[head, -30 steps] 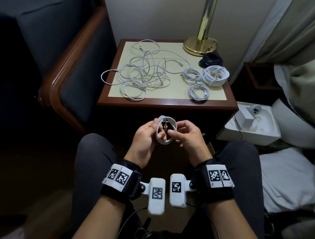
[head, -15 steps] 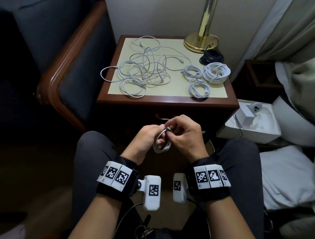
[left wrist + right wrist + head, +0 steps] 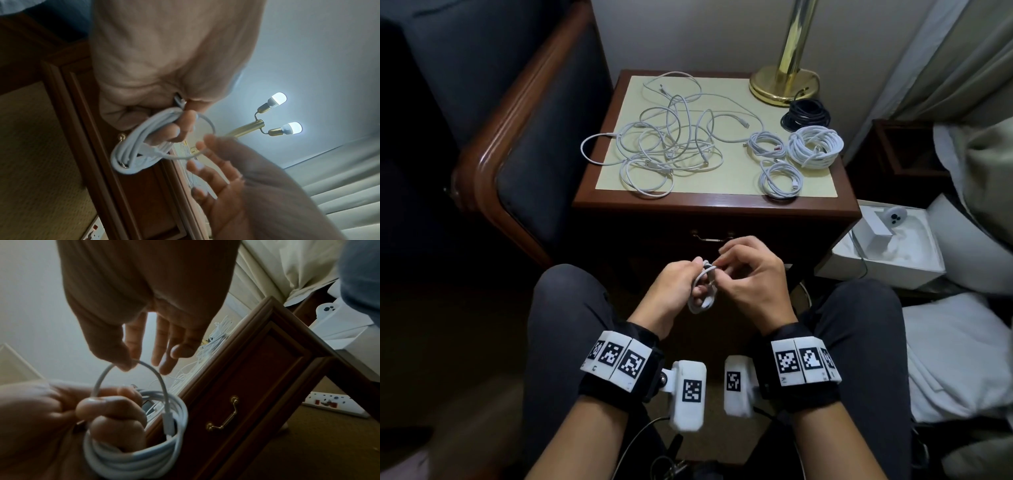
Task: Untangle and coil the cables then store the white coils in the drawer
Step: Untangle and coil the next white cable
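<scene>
A small white cable coil (image 3: 702, 294) hangs between my knees, below the nightstand. My left hand (image 3: 676, 286) grips the coil (image 3: 135, 149) with its fingers curled through the loops. My right hand (image 3: 748, 274) pinches the free end of the cable (image 3: 131, 365) between thumb and forefinger, arched over the coil (image 3: 144, 451); its other fingers are spread. A tangle of white cables (image 3: 667, 144) lies on the nightstand top (image 3: 722, 192). Three white coils (image 3: 815, 145) sit at its right. The drawer (image 3: 246, 395) with a brass handle (image 3: 223, 418) is closed.
A black cable coil (image 3: 806, 114) and a brass lamp base (image 3: 784, 84) stand at the nightstand's back right. A dark armchair (image 3: 517, 144) is on the left. An open white box (image 3: 887, 246) and bedding lie on the right. A power strip (image 3: 337, 402) lies on the floor.
Both hands have dropped lower and turned the coil from face-on to edge-on. My right hand has drawn the cable's free end up over the coil.
</scene>
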Demonstrator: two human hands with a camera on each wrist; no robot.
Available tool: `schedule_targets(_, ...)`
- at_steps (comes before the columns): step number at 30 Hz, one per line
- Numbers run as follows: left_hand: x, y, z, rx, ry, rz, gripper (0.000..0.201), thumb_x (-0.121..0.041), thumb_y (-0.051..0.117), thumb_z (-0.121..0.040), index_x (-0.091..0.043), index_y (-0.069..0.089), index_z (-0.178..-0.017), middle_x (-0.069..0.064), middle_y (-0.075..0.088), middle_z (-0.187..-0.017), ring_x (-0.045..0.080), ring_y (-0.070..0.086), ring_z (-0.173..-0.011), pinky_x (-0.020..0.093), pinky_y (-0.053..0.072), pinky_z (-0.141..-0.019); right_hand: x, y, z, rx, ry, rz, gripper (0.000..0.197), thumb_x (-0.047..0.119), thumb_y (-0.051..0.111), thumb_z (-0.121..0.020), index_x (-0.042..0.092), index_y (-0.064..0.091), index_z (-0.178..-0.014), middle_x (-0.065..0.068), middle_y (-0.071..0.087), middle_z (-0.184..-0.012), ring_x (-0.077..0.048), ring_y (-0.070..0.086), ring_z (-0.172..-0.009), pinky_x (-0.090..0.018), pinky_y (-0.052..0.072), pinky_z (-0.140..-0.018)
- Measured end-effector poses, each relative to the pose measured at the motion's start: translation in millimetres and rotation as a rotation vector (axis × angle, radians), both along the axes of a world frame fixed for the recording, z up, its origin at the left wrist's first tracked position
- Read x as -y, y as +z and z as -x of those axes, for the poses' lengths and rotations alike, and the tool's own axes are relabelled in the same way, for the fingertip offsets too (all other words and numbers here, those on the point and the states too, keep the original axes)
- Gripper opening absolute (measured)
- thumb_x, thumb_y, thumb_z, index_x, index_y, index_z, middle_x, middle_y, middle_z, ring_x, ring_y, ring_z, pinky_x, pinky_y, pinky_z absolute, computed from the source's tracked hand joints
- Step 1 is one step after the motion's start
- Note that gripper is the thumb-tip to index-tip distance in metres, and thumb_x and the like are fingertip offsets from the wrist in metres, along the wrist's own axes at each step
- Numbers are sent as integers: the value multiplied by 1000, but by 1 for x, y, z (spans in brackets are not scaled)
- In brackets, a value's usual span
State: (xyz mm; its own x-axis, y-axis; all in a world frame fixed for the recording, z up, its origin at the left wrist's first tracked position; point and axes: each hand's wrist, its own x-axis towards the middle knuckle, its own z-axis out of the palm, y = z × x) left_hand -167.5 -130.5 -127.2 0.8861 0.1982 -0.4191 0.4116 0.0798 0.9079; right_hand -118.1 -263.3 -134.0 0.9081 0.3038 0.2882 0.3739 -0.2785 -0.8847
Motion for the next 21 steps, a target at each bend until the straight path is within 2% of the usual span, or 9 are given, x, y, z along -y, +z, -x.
schedule_targets(2,-4,0,-1,5,11,-55,41,-28,39,-104,-13,56,-69,-5,48,-49,9,45,-47,27,40,-57,1,3,1,-15,19,-17,9,12,76,-70,17,68,-69,2,64,-83,-16,59,-60,-33,53,-56)
schedule_targets(5,-7,3,-4,24,10,-57,40,-26,37,-104,-12,52,-70,-5,44,-48,8,40,-46,24,37,-53,0,4,-1,-139,46,-32,15,13,77,-74,21,65,-69,0,66,-66,-24,63,-54,-46,53,-51)
schedule_targets(7,-7,4,-4,26,2,-50,39,-26,38,-104,-12,53,-71,-6,44,-49,7,40,-45,23,36,-53,1,4,-3,-185,50,-57,15,12,79,-74,19,66,-69,-4,67,-63,-28,64,-52,-48,53,-49)
schedule_targets(9,-7,4,-3,25,-31,-55,39,-27,39,-104,-13,54,-70,-6,45,-50,6,40,-46,23,36,-53,3,6,-4,-187,42,-87,14,9,80,-71,17,68,-70,-4,68,-65,-26,65,-55,-45,55,-53)
schedule_targets(12,-4,9,1,6,-122,-51,43,-34,36,-104,-13,54,-71,-7,43,-47,7,40,-45,22,35,-53,8,8,-9,-101,19,-62,15,8,82,-66,16,72,-72,1,70,-72,-17,67,-69,-35,55,-65)
schedule_targets(16,-5,19,4,-30,-287,24,56,-47,29,-102,-11,57,-69,-2,40,-48,10,39,-46,20,38,-54,11,5,-9,-56,18,-74,17,3,83,-62,14,73,-71,-1,67,-77,-17,65,-73,-26,53,-66)
schedule_targets(19,-5,23,5,-38,-318,23,55,-44,33,-102,-11,55,-65,-6,40,-45,8,36,-43,20,33,-50,11,1,-6,-290,34,-132,21,0,81,-66,18,71,-69,-5,70,-74,-16,66,-68,-27,53,-65)
schedule_targets(21,-5,23,5,-50,-294,-3,53,-39,36,-103,-11,52,-60,-9,41,-42,4,33,-38,17,29,-45,13,2,-5,-477,98,-149,14,0,79,-71,13,71,-69,-13,70,-70,-19,66,-63,-27,53,-61)
